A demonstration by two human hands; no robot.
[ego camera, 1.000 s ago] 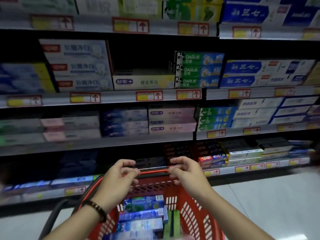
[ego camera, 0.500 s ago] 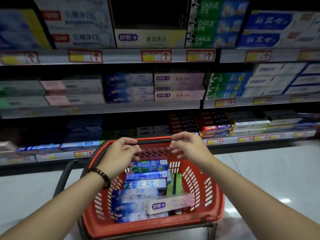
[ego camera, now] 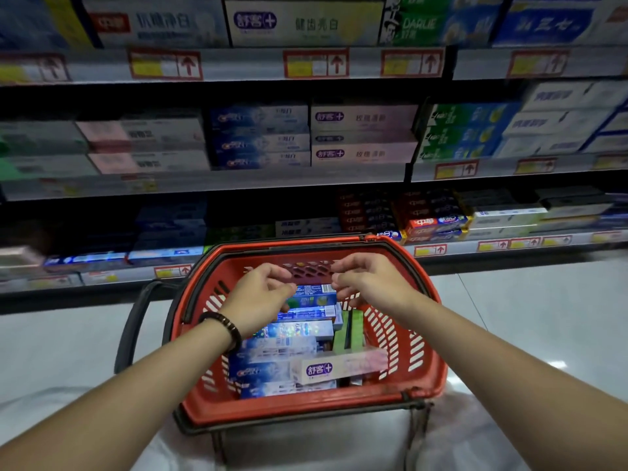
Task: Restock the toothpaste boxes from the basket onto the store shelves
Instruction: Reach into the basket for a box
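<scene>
1. The step in hand, as I read it, is picking a box out of the basket [ego camera: 306, 407]. Neither hand carries one, so nothing is on its way to the shelves [ego camera: 306, 180].
2. The left hand [ego camera: 261, 297] hovers over the far half of the basket, fingers loosely curled and gripping nothing I can see. Its fingertips sit close to a green-blue box [ego camera: 314, 295] at the far end, and I cannot tell whether they touch it.
3. The right hand [ego camera: 367, 283] hovers beside it, just apart, fingers likewise loosely curled and empty.
4. The boxes [ego camera: 282, 351] lie flat in the basket, mostly blue. A pink box [ego camera: 339, 367] lies across the top at the near end, and green boxes [ego camera: 346, 331] stand on edge at the right.
5. On the middle shelf, a pink row [ego camera: 363, 119] bears the same logo as the pink box, so I judge that is its place.
6. The next move calls for one hand to drop, close round a single box along its long sides and lift it clear of the rim. It then has to reach up and forward to the matching row. The pink box looks freest, since it lies on top.
</scene>
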